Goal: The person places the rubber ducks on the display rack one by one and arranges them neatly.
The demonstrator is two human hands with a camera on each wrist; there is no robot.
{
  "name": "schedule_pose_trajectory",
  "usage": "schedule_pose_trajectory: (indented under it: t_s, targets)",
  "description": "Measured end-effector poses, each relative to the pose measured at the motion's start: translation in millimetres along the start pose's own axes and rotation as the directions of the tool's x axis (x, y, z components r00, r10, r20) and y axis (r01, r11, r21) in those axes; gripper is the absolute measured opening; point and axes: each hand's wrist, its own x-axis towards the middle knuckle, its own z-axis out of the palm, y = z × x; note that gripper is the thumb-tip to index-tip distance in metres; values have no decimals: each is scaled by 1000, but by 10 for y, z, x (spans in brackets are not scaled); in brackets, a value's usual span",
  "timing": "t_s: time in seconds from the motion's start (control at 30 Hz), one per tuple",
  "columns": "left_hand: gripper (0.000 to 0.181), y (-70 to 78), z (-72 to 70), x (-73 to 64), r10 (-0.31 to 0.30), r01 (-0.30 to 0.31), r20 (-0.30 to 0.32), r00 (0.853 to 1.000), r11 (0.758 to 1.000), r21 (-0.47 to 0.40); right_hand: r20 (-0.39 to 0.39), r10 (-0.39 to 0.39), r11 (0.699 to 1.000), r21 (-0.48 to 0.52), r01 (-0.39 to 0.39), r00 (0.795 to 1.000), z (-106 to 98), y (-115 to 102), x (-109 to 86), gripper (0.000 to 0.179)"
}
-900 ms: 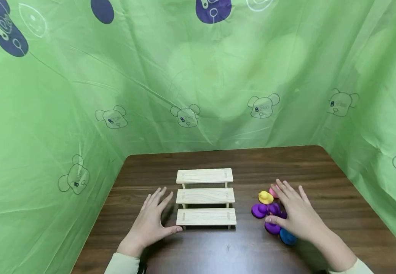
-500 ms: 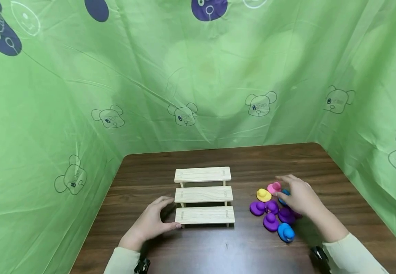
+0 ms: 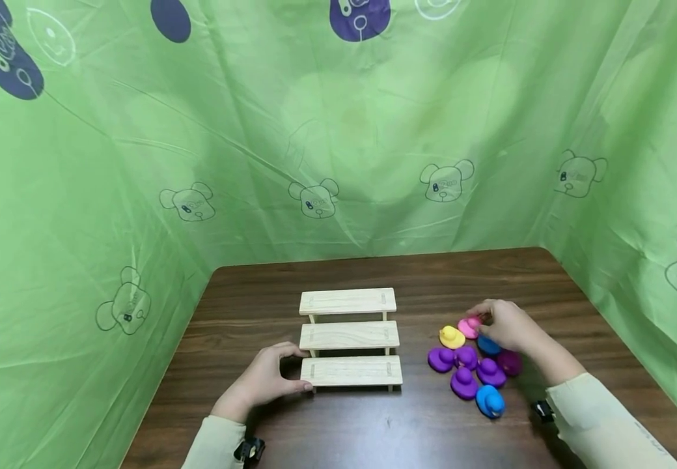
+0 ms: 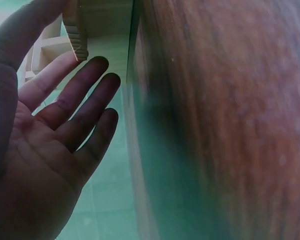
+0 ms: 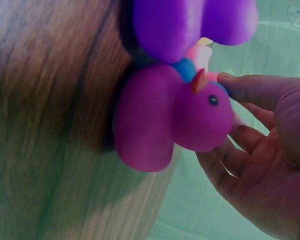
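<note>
A three-tier wooden stand [image 3: 350, 371] stands mid-table. My left hand [image 3: 265, 380] is at its left end, thumb at the front corner and index finger behind, pinching the lowest board; in the left wrist view the other fingers of the left hand [image 4: 55, 130] extend loosely. To the right lies a cluster of rubber ducks. My right hand [image 3: 508, 324] has thumb and index finger around a pink duck [image 3: 469, 327] at its far side, partly covering it. A blue duck [image 3: 489, 345] sits under that hand. The right wrist view shows a magenta duck [image 5: 200, 117] up close.
Next to the pink duck sits a yellow duck [image 3: 452, 337]. Several purple ducks [image 3: 464, 383] and another blue duck [image 3: 491, 400] lie nearer. The brown table [image 3: 245, 293] is enclosed by a green printed curtain [image 3: 373, 228] at the back and sides.
My right hand has come down from above the cluster to the pink duck, its fingers closing in. The left hand has drawn its spread fingers in against the stand's end.
</note>
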Motion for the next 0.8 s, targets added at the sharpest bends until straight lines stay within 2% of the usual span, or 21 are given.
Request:
schedule_pose_trajectory:
  t_s: [0.23, 0.4, 0.5, 0.63, 0.8]
  targets:
    - [47, -15, 17, -9, -25, 26, 11, 1000, 1000, -12, 10, 79, 995, -67, -78, 997, 26, 11, 41, 16]
    - [49, 4, -1, -5, -45, 46, 19, 999, 999, -27, -9, 95, 990, -104, -95, 995, 37, 31, 67, 23]
    - [50, 7, -3, -11, -48, 48, 15, 999, 998, -28, 5, 96, 995, -28, -96, 995, 29, 73, 73, 32]
    - [51, 2, 3, -30, -45, 45, 2, 999, 999, -21, 56, 87, 989, 113, -93, 995, 11, 139, 83, 33]
    - [55, 2, 10, -31, -15, 14, -12, 1000, 999, -36, 75, 78, 984, 155, -89, 994, 3, 170, 88, 26]
